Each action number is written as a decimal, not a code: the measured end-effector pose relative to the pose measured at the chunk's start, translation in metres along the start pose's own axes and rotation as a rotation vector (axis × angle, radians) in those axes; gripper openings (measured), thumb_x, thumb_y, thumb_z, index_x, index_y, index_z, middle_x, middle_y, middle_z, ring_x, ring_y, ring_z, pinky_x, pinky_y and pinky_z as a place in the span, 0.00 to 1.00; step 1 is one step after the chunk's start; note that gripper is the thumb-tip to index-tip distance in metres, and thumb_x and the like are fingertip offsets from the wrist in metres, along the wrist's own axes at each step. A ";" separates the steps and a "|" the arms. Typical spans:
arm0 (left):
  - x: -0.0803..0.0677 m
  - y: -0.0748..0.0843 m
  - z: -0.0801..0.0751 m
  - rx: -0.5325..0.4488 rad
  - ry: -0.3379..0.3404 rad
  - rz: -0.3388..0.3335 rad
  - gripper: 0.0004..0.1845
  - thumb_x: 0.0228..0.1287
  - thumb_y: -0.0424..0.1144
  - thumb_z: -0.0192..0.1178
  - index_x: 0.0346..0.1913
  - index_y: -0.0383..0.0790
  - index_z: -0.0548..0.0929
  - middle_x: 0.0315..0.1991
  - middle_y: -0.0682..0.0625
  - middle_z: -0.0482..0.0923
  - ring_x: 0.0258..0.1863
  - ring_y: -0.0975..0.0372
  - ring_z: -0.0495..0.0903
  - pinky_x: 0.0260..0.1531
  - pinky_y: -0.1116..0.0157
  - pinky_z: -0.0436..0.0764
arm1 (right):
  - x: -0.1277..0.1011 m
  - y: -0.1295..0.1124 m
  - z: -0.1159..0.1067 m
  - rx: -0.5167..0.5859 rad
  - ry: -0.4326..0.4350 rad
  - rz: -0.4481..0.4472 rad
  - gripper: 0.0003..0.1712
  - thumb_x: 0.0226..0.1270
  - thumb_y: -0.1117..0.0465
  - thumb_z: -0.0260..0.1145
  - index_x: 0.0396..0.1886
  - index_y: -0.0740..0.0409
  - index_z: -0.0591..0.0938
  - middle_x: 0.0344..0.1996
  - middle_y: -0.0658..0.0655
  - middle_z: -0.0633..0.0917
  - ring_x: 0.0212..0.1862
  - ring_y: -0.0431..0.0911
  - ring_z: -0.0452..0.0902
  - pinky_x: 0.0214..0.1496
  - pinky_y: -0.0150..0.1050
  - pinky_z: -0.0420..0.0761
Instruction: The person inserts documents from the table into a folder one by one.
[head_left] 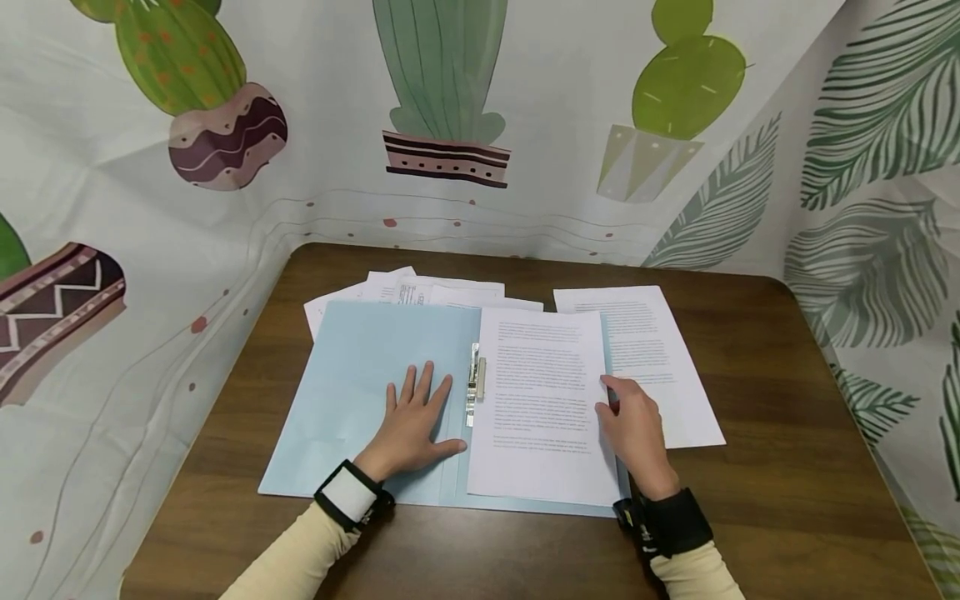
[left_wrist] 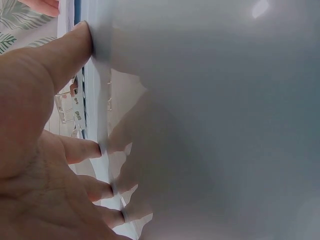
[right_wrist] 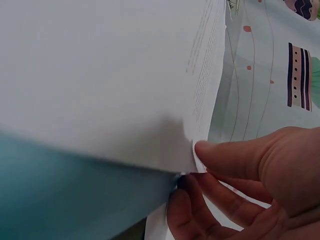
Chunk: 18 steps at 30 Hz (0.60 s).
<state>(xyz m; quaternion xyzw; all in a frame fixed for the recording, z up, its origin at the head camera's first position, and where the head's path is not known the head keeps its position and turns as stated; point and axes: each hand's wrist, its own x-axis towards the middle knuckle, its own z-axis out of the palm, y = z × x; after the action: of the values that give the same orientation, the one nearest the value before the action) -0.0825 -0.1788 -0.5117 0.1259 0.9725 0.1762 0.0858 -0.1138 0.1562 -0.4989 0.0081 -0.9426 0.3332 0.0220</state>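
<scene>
A cactus-print cloth (head_left: 540, 83) backs the wooden table (head_left: 787, 500). In its middle lies an open blue folder (head_left: 360, 358); the left hand (head_left: 408, 429) rests flat, fingers spread, on its left cover. The right hand (head_left: 636, 425) pinches the right edge of the printed paper (head_left: 536, 400) inside. Loose papers (head_left: 450, 292) lie toward the table's far edge.

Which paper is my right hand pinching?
The printed paper on the blue folder, beside the metal clip; the other papers show beyond the folder's edges.
</scene>
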 end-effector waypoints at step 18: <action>0.000 0.002 -0.001 0.007 -0.003 0.000 0.55 0.57 0.64 0.72 0.79 0.35 0.62 0.81 0.31 0.44 0.79 0.33 0.38 0.68 0.27 0.43 | -0.003 0.007 -0.005 0.040 0.016 -0.034 0.21 0.66 0.77 0.65 0.60 0.69 0.82 0.54 0.71 0.84 0.39 0.57 0.83 0.34 0.48 0.82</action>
<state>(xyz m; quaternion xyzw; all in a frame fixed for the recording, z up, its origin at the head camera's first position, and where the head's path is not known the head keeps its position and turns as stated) -0.0825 -0.1776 -0.5099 0.1262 0.9730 0.1727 0.0867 -0.1109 0.1651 -0.4994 0.0219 -0.9352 0.3516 0.0349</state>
